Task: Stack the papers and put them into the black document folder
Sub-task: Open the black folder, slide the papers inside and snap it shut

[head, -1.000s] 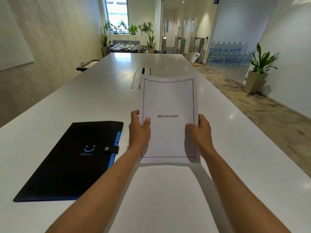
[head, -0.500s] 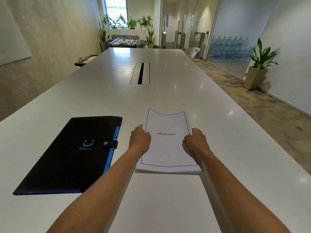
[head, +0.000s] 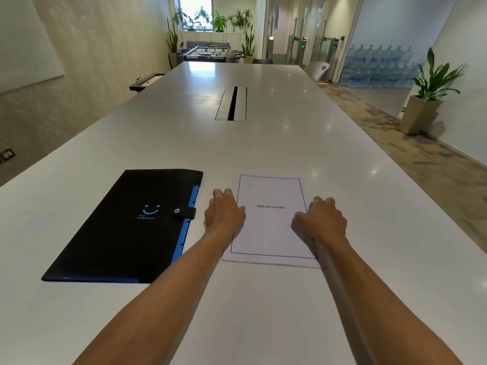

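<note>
Papers [head: 271, 219] lie flat on the table [head: 290, 143], just right of the shut folder [head: 126, 227]; left hand [head: 224, 214] and right hand [head: 320, 223] curl over the side edges, whether gripping or merely pressing cannot be told. Judged light, limp and prone to fanning; best taken by both long edges. Sheet count, fingertips and folder interior hidden

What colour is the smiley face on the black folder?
Blue, printed on the flat black document folder; the head view shows the smiley face clearly.
</note>
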Demonstrator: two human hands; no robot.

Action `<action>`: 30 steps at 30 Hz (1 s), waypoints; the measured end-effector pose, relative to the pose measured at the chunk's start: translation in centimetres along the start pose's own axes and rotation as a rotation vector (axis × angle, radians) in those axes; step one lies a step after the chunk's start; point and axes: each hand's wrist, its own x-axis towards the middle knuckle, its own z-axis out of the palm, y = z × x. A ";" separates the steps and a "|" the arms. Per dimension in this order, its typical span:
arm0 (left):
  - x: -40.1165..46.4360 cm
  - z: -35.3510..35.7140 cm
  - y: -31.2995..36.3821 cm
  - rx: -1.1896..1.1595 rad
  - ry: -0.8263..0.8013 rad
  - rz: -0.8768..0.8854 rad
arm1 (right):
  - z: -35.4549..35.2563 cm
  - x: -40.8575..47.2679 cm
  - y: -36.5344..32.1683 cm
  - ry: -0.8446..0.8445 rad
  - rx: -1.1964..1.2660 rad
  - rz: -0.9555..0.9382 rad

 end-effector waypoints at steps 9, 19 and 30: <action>0.3 -2.1 -4.6 -0.053 0.254 0.081 | 0.3 -0.3 -5.5 0.172 0.154 -0.267; 0.8 -5.9 -13.7 0.112 0.100 -0.020 | 7.1 -3.7 -17.0 0.020 0.216 -0.739; 0.1 -4.9 -15.2 0.142 -0.017 0.018 | 10.6 -5.2 -20.2 0.093 -0.015 -0.965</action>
